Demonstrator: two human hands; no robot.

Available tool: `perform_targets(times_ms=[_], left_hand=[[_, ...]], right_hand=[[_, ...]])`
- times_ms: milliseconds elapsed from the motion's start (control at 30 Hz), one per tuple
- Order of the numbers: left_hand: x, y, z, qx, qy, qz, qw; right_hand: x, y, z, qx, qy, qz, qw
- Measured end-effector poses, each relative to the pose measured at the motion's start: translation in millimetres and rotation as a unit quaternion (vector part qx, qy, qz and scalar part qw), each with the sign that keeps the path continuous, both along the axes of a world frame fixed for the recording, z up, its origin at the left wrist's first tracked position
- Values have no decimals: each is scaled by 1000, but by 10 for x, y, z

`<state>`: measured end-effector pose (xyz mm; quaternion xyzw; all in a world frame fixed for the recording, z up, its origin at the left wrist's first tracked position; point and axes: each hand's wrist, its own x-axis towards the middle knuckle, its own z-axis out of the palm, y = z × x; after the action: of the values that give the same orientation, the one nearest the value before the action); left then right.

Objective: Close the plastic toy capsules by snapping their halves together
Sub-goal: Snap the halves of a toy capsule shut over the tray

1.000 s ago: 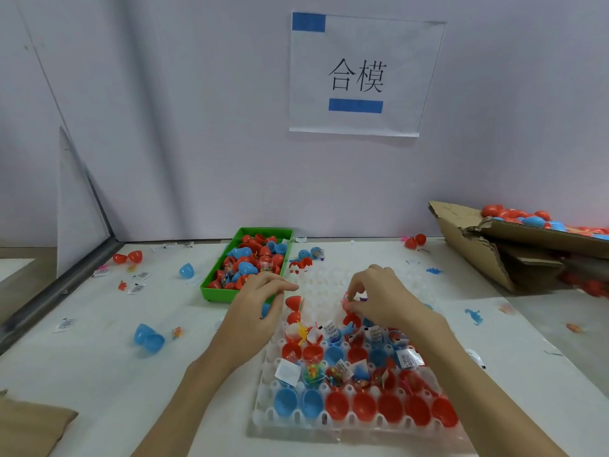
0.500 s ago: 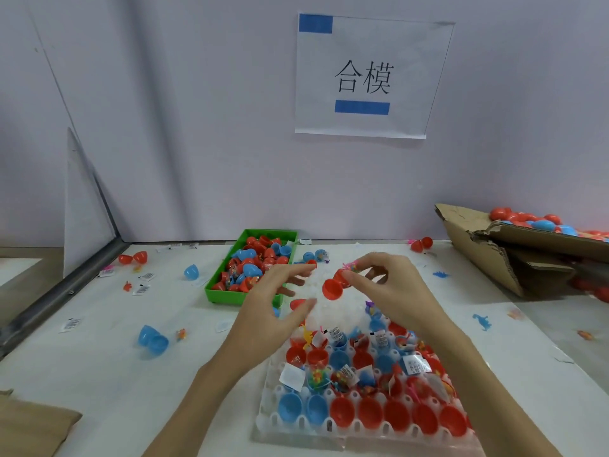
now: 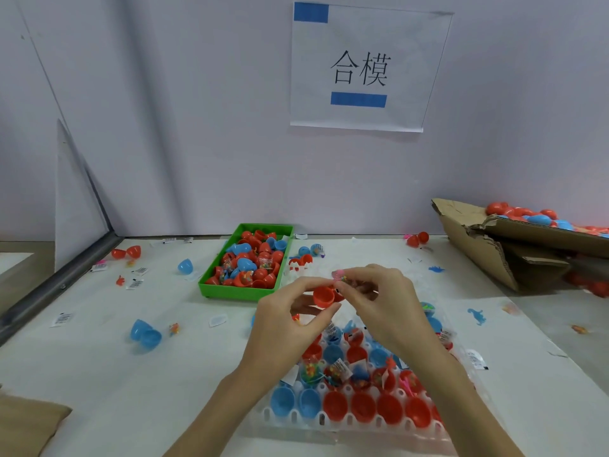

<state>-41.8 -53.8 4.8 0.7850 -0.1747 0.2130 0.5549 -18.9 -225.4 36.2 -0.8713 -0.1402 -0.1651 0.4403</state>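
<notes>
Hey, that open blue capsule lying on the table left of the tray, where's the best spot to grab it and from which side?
Probably from above, pinching across one rounded half of the blue capsule. Its two halves lie joined and open side by side on the table, with bare space around them, so fingers can straddle one dome's width.

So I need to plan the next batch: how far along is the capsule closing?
Done: closed capsules heap in the cardboard box. In hand: both hands, left hand and right hand, hold a red capsule, not yet snapped. Left: many open halves in the clear tray and green bin.
</notes>
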Motion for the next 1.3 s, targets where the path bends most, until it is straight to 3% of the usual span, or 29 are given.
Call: perform_targets(times_ms=[133,300,533,767,1033,1300], left_hand=[[-30,-49,2,-39,17,10,999],[-14,-68,-7,-77,42,2,996],[-11,-50,3,-91,45,-3,995],[6,-40,27,-104,47,-5,993],[13,24,107,-149,71,-58,985],[25,55,112,-142,57,-21,988]], right_hand=[[-35,21,-8,-62,-21,22,998],[-51,37,-2,-64,-30,16,997],[-60,-25,27,141,57,56,987],[-67,-39,39,243,117,90,959],[-77,2,37,197,72,108,972],[-82,66,14,207,41,114,971]])
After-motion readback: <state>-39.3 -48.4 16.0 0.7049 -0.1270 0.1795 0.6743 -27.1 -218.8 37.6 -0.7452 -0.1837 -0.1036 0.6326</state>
